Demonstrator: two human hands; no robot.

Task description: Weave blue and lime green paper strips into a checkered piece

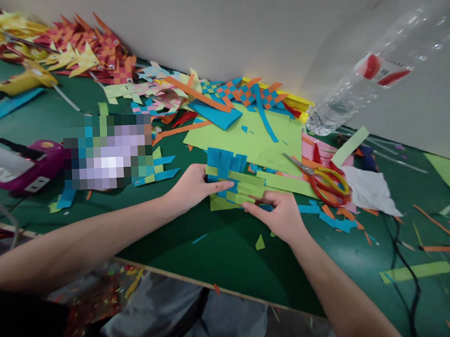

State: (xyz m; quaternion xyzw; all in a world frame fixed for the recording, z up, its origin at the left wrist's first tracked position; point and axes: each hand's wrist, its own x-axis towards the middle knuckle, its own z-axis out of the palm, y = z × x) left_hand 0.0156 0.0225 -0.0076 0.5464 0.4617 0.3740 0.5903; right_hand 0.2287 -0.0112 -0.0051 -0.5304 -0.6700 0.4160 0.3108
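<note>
Just above the green tabletop (pixel 229 257) I hold a piece of woven paper strips (pixel 229 176), blue ones crossed with light green ones. My left hand (pixel 192 187) pinches its left side, the thumb lying across the front. At the lower right, my right hand (pixel 277 211) has thumb and fingers closed on the green strip ends. Some of its fingers are hidden behind the paper. A light green paper sheet (pixel 261 137) lies behind the weave, with a blue strip (pixel 265 114) on it. Scissors (pixel 322 176) with red and yellow handles rest right of my right hand.
Finished woven paper fish (pixel 104 49) are heaped along the wall. At the left are a yellow glue gun (pixel 25 80), a purple power socket (pixel 31 167) and a blurred-out object (pixel 108 153). A clear plastic bottle (pixel 377 72) leans at the right, near white tissue (pixel 371 189) and a black cable (pixel 404 260).
</note>
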